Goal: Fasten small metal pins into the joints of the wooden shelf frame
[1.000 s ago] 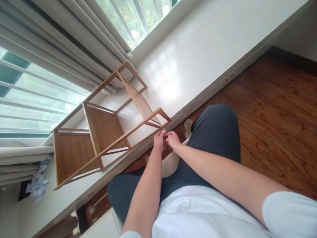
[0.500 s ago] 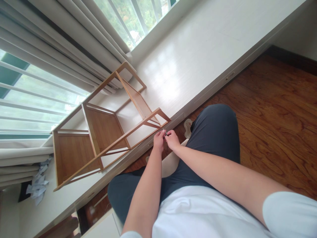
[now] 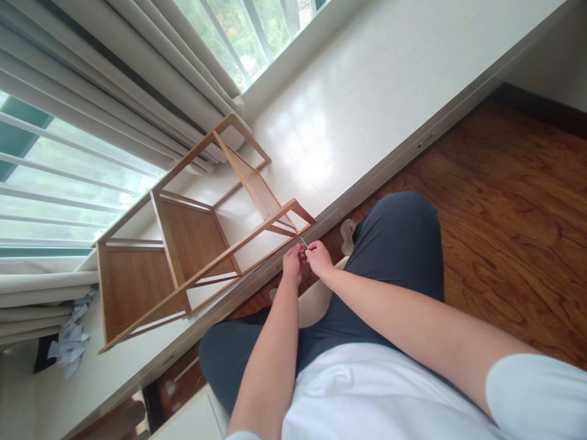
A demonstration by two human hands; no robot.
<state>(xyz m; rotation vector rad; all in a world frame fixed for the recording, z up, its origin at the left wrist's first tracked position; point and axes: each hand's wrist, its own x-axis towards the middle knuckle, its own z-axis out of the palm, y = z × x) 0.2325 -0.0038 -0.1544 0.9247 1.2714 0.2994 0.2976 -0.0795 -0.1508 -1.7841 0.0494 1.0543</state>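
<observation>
My right hand [image 3: 320,259] is closed in a pinch on a thin, pale metal rod [image 3: 304,242], which points up and to the left past the fingertips. Right beside it, my left hand [image 3: 292,263] has its fingers curled in; what they hold is too small to make out. Both hands are over my lap, just short of a wooden shelf frame [image 3: 208,269]. That frame lies on its side on a white ledge [image 3: 316,153], and its near corner is slightly beyond my fingertips. Neither hand visibly touches the frame.
Grey curtains [image 3: 137,73] and barred windows [image 3: 59,177] stand behind the ledge. Crumpled pale paper [image 3: 71,342] lies at its left end. My bent knees [image 3: 398,244] are close under the hands. Brown wooden floor [image 3: 513,238] stretches to the right.
My left hand has shifted slightly down and left, its fingers looser. The metal rod now shows more plainly, pointing up and left from my right hand. The shelf frame has not moved.
</observation>
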